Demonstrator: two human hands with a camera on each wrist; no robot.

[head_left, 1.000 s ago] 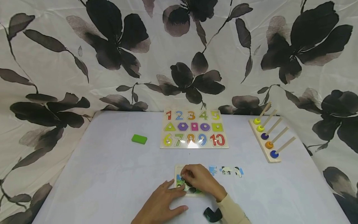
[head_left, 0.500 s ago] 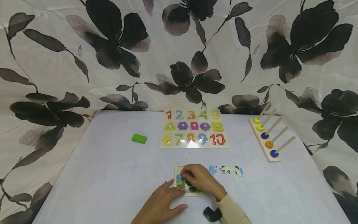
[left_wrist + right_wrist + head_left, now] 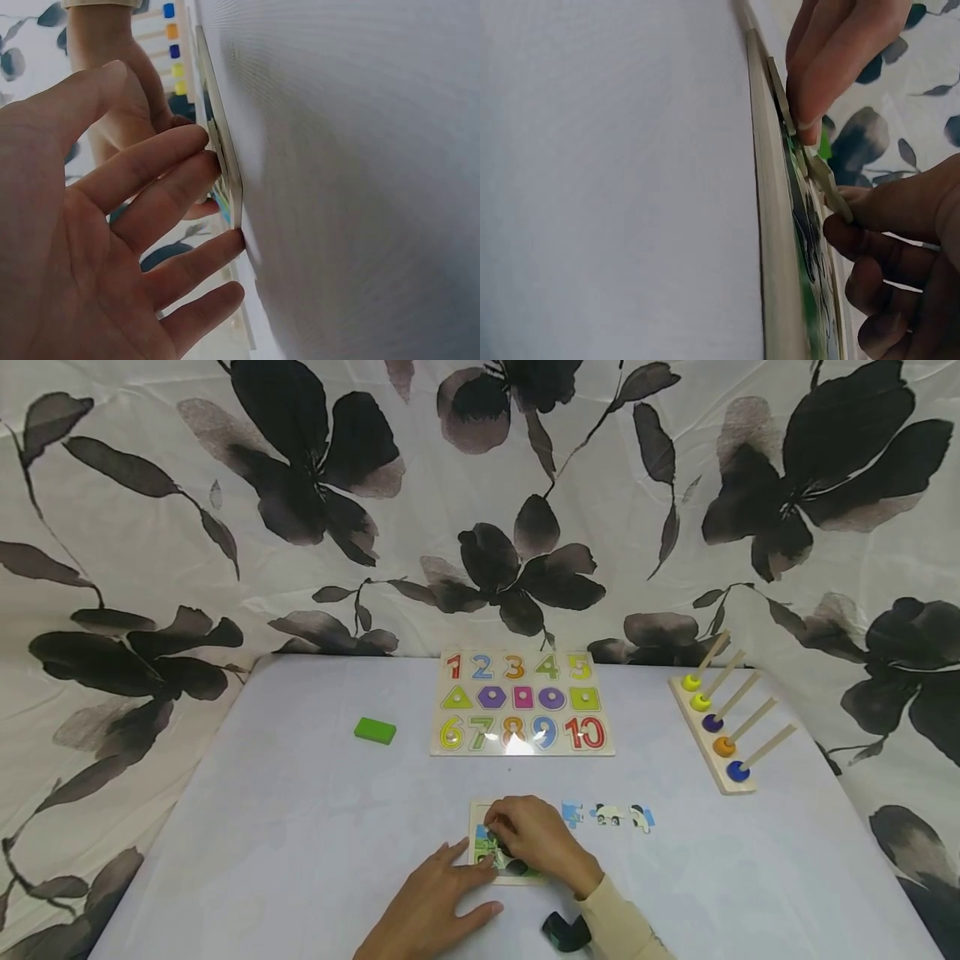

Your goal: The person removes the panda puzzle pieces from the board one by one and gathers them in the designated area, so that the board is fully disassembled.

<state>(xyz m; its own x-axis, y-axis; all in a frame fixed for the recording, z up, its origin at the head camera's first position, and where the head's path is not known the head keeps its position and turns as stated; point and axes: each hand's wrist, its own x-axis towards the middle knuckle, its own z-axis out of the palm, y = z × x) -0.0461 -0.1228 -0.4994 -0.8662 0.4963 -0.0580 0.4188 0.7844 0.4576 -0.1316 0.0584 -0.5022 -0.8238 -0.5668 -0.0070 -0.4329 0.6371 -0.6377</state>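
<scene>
Head view shows both hands at 6 o'clock on the counter (image 3: pixel 300 827), working on a small jigsaw tray (image 3: pixel 477 817). Left hand (image 3: pixel 431 902) lies flat with spread fingers, fingertips pressing the tray's near-left edge. Right hand (image 3: pixel 536 842) curls over the tray, pinching a puzzle piece (image 3: pixel 826 182) that sits tilted up off the picture in the right wrist view. Three loose pieces (image 3: pixel 607 816) lie just beside the tray at 3 o'clock. At 12 o'clock sits a number board (image 3: pixel 521 703).
</scene>
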